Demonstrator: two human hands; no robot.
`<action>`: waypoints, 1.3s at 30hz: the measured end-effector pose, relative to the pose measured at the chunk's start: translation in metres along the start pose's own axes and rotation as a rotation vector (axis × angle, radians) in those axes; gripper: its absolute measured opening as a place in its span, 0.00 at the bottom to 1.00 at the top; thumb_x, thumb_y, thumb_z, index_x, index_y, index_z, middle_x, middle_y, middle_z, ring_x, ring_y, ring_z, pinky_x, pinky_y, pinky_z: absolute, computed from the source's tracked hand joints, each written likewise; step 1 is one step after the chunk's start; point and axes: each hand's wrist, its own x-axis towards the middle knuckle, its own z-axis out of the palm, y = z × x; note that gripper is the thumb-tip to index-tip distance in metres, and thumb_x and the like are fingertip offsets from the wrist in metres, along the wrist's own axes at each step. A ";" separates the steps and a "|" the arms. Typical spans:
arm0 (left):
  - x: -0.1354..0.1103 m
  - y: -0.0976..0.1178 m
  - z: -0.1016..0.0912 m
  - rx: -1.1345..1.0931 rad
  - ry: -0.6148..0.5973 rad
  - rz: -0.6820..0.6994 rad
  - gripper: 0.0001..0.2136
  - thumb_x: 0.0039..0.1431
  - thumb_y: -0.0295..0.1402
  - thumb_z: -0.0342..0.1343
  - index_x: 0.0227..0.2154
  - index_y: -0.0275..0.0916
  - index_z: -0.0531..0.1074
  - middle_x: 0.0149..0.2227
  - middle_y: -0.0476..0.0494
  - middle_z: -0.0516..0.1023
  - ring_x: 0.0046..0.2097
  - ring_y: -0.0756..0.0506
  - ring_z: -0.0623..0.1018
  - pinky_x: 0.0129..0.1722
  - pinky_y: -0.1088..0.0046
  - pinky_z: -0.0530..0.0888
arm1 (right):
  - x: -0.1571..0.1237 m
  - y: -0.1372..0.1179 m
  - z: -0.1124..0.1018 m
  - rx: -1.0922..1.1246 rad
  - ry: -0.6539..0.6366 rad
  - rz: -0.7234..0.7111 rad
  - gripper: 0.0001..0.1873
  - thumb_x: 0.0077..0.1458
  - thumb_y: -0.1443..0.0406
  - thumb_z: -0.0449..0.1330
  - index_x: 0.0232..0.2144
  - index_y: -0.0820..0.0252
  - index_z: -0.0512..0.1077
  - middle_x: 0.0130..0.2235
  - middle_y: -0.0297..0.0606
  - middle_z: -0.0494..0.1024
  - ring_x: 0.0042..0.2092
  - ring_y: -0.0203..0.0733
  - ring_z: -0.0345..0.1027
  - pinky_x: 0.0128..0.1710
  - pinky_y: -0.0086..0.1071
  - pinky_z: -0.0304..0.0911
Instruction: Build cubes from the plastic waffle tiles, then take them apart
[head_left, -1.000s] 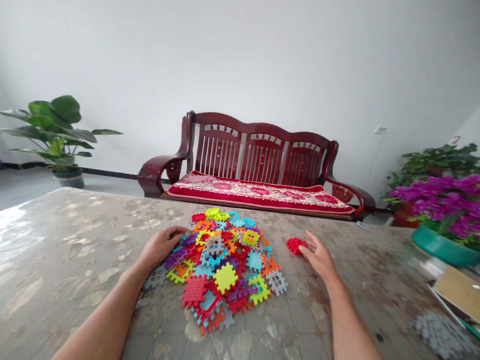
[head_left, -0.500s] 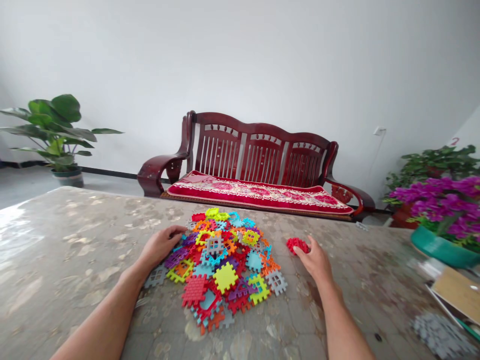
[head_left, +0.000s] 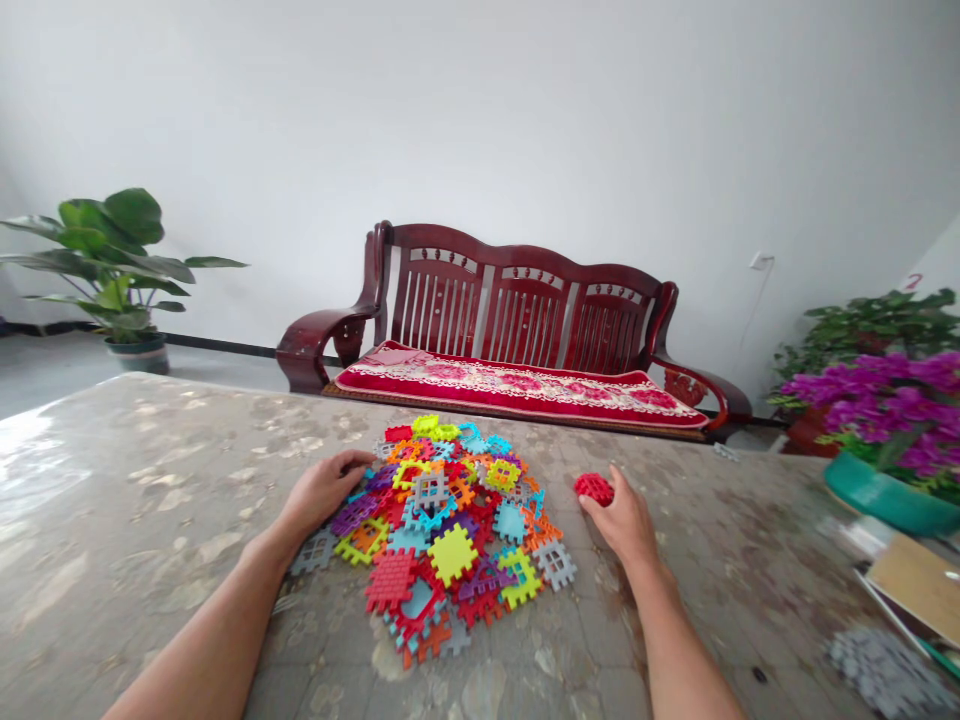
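Observation:
A heap of interlocking plastic building tiles (head_left: 452, 555) in red, yellow-green, blue, purple, orange and grey lies on the table. My left hand (head_left: 322, 492) rests against the heap's left edge, its fingers loosely curved over the tiles there and gripping none that I can see. To the right of the heap sits a small stack of red tiles (head_left: 594, 488). Around its right side is my right hand (head_left: 621, 515), thumb and fingers apart; the thumb is close to the stack's near edge, and whether it touches is unclear.
A patterned cover lies over the table (head_left: 187, 480). At the right stand purple flowers in a teal pot (head_left: 889, 495), a brown board (head_left: 915, 580) and a grey bundle of tiles (head_left: 889, 670). Beyond the table is a wooden bench (head_left: 517, 310); a potted plant (head_left: 120, 260) stands at left.
My right hand has loosened from the red stack, its thumb and fingers spreading wider and shifting slightly right. The stack stays on the table. My left hand has hardly moved.

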 end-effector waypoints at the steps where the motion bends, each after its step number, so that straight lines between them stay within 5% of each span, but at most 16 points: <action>1: 0.000 -0.001 0.000 0.002 -0.003 0.002 0.19 0.51 0.41 0.49 0.41 0.42 0.78 0.37 0.49 0.83 0.39 0.43 0.79 0.41 0.72 0.72 | -0.001 -0.001 0.000 -0.033 -0.004 0.005 0.40 0.49 0.52 0.60 0.60 0.64 0.60 0.48 0.51 0.77 0.50 0.56 0.71 0.48 0.42 0.64; 19: -0.001 0.002 0.000 0.015 -0.003 -0.001 0.19 0.51 0.40 0.49 0.42 0.42 0.77 0.37 0.49 0.83 0.38 0.44 0.79 0.40 0.73 0.72 | -0.008 -0.017 -0.002 -0.213 0.092 -0.017 0.33 0.51 0.53 0.59 0.56 0.63 0.65 0.43 0.52 0.76 0.45 0.58 0.70 0.44 0.45 0.62; 23: -0.002 0.004 -0.001 0.006 0.002 -0.011 0.18 0.51 0.40 0.50 0.41 0.42 0.77 0.37 0.49 0.83 0.38 0.44 0.79 0.40 0.73 0.72 | -0.013 -0.043 -0.009 -0.008 0.177 -0.201 0.19 0.55 0.59 0.56 0.47 0.59 0.73 0.46 0.47 0.75 0.48 0.52 0.66 0.49 0.43 0.59; 27: -0.002 0.003 0.000 -0.003 -0.002 -0.014 0.18 0.52 0.40 0.49 0.41 0.41 0.77 0.38 0.48 0.83 0.40 0.43 0.79 0.42 0.72 0.72 | -0.027 -0.088 -0.014 0.232 -0.019 -0.461 0.08 0.55 0.63 0.57 0.35 0.54 0.77 0.39 0.38 0.76 0.44 0.45 0.66 0.48 0.38 0.59; 31: -0.001 -0.001 0.002 -0.012 -0.009 -0.014 0.17 0.52 0.39 0.50 0.41 0.42 0.77 0.38 0.49 0.84 0.41 0.43 0.79 0.44 0.71 0.72 | -0.044 -0.123 -0.014 0.252 -0.169 -0.543 0.09 0.53 0.66 0.60 0.36 0.50 0.78 0.38 0.36 0.75 0.44 0.44 0.66 0.46 0.36 0.60; 39: 0.001 -0.005 0.003 -0.020 0.007 -0.015 0.17 0.51 0.38 0.50 0.41 0.43 0.78 0.38 0.49 0.83 0.40 0.43 0.79 0.43 0.71 0.72 | -0.054 -0.138 0.002 0.157 -0.210 -0.573 0.19 0.49 0.72 0.57 0.41 0.49 0.78 0.41 0.39 0.73 0.45 0.47 0.65 0.46 0.38 0.62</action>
